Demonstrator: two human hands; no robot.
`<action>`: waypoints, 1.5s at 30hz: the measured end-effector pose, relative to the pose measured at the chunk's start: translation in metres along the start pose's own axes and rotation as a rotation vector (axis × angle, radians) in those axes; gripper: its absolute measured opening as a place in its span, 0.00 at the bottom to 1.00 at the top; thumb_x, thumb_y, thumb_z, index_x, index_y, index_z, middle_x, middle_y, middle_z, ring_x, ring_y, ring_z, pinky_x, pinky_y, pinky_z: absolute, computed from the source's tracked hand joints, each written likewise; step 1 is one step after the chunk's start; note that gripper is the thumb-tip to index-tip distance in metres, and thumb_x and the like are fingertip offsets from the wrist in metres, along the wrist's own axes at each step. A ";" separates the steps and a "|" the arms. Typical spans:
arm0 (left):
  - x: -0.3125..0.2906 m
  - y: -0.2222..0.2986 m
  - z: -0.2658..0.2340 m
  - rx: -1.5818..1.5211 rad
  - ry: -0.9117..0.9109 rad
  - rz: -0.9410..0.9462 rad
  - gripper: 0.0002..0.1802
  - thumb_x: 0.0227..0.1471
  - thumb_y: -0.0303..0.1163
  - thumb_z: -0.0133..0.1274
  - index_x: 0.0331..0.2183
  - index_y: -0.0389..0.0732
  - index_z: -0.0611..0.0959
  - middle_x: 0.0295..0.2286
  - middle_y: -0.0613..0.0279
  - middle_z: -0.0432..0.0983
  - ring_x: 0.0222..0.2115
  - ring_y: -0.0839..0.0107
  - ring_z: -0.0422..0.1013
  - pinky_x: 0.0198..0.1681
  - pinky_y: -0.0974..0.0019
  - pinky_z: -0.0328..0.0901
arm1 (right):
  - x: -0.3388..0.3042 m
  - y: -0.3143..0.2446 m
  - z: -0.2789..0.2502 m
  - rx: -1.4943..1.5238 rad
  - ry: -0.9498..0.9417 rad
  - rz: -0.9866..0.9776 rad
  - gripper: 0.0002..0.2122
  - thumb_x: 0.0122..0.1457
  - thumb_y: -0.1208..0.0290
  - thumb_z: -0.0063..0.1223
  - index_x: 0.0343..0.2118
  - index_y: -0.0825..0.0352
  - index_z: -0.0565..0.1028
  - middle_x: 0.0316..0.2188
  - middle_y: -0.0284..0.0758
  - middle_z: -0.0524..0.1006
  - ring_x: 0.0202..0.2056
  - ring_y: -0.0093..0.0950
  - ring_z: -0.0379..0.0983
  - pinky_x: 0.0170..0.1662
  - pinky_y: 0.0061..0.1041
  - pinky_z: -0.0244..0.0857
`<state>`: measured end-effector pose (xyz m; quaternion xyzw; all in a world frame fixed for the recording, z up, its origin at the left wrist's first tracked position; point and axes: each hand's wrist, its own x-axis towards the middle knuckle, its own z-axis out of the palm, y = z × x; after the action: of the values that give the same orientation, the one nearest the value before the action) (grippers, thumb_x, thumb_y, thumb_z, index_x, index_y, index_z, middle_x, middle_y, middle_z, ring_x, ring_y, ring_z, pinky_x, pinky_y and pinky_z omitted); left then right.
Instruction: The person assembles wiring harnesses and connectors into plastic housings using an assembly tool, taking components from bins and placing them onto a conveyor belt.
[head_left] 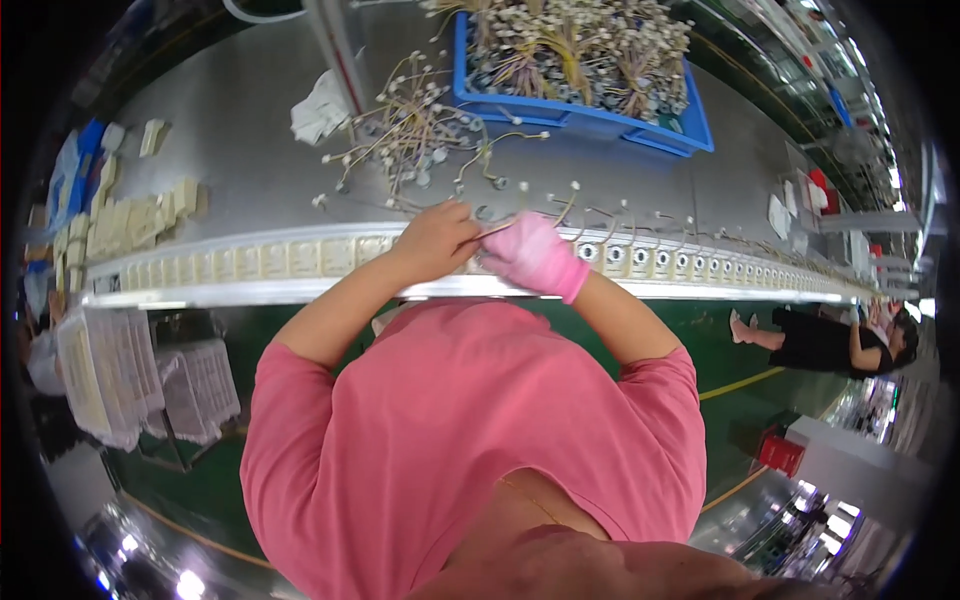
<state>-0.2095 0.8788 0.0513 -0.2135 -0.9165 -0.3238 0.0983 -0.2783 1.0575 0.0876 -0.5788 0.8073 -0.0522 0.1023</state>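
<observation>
Wire [496, 229]: thin, in both hands, over the near half of the bench [250, 130], just above the far edge of the block row [290, 262]. Only a short stretch shows between the hands; the rest is covered by fingers and glove, and its ends are hard to make out. Visible stretch runs mostly left-right, right end slightly farther from the person. A white plug [575, 186] on a lead sticks up past the right hand, pointing away from the person; cannot tell if it belongs to the same wire.

Left hand [437, 240]: bare, fingers curled, tips pinched on the wire. Right hand [532, 255]: pink glove, closed on the wire, fingertips mostly hidden. A grey disc [484, 213] lies just beyond the gap between the hands.

Block row runs left-right under both hands, partly covered by them; blocks right of the glove carry dark-centred rings, far right end too small to read. Beyond: tangled wire pile [405, 135], white cloth [320, 110], blue bin [590, 112] full of wire bundles, cut off at top. Loose cream blocks [150, 222] sit at left.
</observation>
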 end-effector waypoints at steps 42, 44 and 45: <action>-0.007 0.019 0.026 0.084 0.183 -0.233 0.07 0.41 0.29 0.56 0.25 0.39 0.76 0.26 0.59 0.67 0.32 0.58 0.64 0.35 0.58 0.59 | 0.010 -0.002 -0.008 -0.022 -0.073 0.236 0.09 0.48 0.65 0.49 0.25 0.66 0.74 0.24 0.42 0.76 0.30 0.40 0.73 0.35 0.37 0.65; -0.007 0.018 0.027 0.076 0.205 -0.227 0.06 0.41 0.29 0.55 0.25 0.40 0.76 0.26 0.59 0.67 0.32 0.58 0.64 0.35 0.58 0.60 | 0.015 0.004 -0.009 0.188 -0.133 0.412 0.11 0.48 0.61 0.51 0.27 0.64 0.75 0.26 0.43 0.76 0.31 0.42 0.73 0.35 0.37 0.65; -0.008 0.018 0.028 0.081 0.195 -0.233 0.05 0.41 0.29 0.55 0.25 0.40 0.76 0.26 0.60 0.67 0.32 0.60 0.64 0.36 0.59 0.59 | 0.016 0.003 -0.011 0.189 -0.143 0.408 0.11 0.48 0.61 0.51 0.27 0.64 0.75 0.26 0.43 0.76 0.31 0.42 0.73 0.35 0.37 0.65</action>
<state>-0.1958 0.9063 0.0370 -0.0690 -0.9335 -0.3151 0.1568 -0.2880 1.0434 0.0957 -0.3937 0.8898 -0.0647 0.2216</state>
